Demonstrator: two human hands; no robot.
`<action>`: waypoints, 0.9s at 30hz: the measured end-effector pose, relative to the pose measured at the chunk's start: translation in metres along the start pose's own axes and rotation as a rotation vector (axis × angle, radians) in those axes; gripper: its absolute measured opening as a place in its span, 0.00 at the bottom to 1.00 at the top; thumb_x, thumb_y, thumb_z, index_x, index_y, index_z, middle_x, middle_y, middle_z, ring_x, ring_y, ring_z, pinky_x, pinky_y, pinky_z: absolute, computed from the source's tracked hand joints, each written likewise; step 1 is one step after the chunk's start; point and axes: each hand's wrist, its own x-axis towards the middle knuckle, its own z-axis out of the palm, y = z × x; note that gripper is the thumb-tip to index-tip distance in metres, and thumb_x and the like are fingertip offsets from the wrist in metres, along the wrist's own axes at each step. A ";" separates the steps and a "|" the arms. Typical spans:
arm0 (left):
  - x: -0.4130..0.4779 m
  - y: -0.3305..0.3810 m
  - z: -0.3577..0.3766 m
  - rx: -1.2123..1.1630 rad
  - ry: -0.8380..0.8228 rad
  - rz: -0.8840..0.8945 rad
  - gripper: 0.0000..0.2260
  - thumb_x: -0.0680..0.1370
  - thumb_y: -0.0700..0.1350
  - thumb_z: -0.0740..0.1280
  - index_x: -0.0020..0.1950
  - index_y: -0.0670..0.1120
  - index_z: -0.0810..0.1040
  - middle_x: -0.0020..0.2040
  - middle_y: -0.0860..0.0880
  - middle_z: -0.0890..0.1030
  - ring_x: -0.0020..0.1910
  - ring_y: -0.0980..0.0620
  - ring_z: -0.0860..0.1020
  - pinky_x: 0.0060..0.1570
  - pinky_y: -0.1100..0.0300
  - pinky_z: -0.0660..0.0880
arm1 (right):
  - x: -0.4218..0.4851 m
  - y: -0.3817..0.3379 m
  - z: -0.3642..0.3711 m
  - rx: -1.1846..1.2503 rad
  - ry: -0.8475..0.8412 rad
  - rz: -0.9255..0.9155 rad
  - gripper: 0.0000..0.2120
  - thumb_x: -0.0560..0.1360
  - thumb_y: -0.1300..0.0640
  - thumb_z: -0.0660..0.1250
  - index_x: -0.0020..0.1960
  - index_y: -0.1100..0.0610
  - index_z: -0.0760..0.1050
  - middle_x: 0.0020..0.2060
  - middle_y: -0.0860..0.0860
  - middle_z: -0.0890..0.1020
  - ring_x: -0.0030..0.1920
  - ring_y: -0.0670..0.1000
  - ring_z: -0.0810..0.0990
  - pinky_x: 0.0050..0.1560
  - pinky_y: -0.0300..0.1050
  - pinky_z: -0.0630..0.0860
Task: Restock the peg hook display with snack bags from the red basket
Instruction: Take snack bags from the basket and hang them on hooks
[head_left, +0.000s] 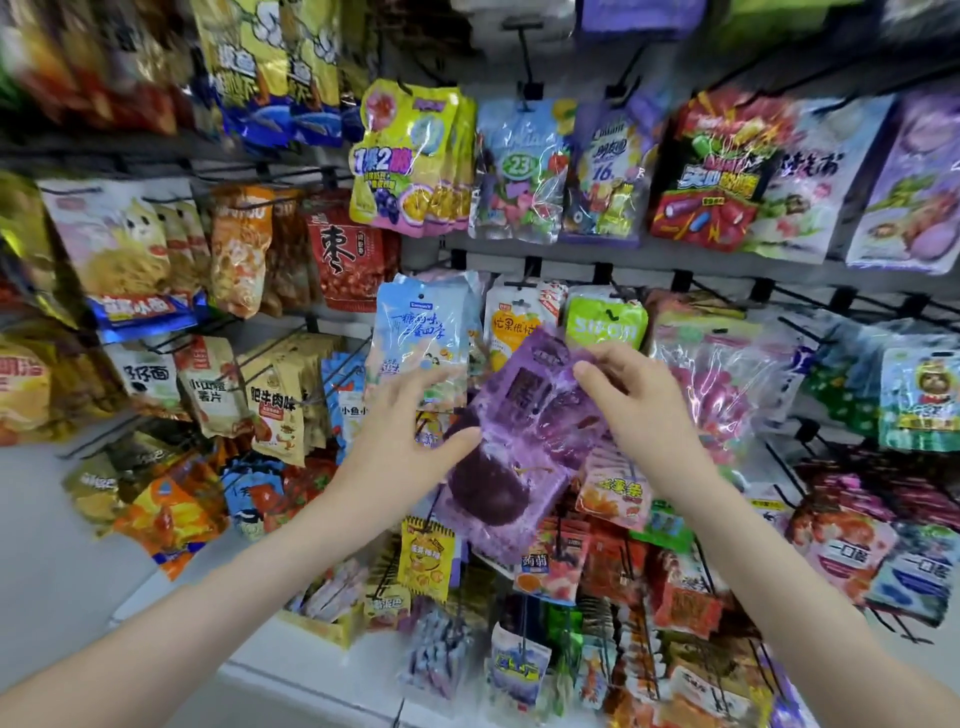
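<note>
the left hand (410, 441) is spread, its thumb against the left edge of a purple snack bag (524, 441). the right hand (639, 405) pinches the bag's top right corner. the bag hangs tilted between them, near the middle row of the peg hook display (602, 273) and not yet on a hook. most hooks look well stocked, so the job seems far along. the red basket is out of view, so what remains cannot be told.

readable writing: a yellow bag (275, 410) reads "肥牛肉味", a red bag (343, 249) "枣", a clear candy bag (519, 171) "23" and its neighbour (605, 171) "16". the purple bag's print is too blurred to read.
</note>
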 end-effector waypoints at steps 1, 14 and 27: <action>0.006 0.009 -0.001 0.022 -0.001 0.065 0.24 0.74 0.59 0.68 0.68 0.64 0.64 0.67 0.61 0.66 0.65 0.65 0.64 0.61 0.66 0.60 | 0.004 -0.004 0.002 -0.090 -0.048 -0.054 0.05 0.78 0.58 0.63 0.45 0.52 0.76 0.34 0.46 0.78 0.33 0.38 0.73 0.37 0.32 0.69; 0.107 0.052 -0.012 -0.252 -0.016 0.125 0.02 0.74 0.47 0.72 0.41 0.54 0.82 0.39 0.52 0.84 0.36 0.59 0.78 0.39 0.64 0.72 | 0.074 -0.022 0.003 0.074 0.023 -0.062 0.04 0.74 0.59 0.69 0.42 0.54 0.75 0.35 0.47 0.79 0.38 0.49 0.78 0.40 0.44 0.77; 0.125 -0.033 0.074 -0.276 -0.149 0.012 0.12 0.70 0.52 0.74 0.35 0.50 0.73 0.30 0.60 0.78 0.28 0.65 0.71 0.30 0.70 0.65 | 0.050 0.079 0.049 0.044 0.271 0.413 0.14 0.67 0.49 0.75 0.45 0.50 0.71 0.44 0.55 0.80 0.45 0.59 0.78 0.48 0.56 0.75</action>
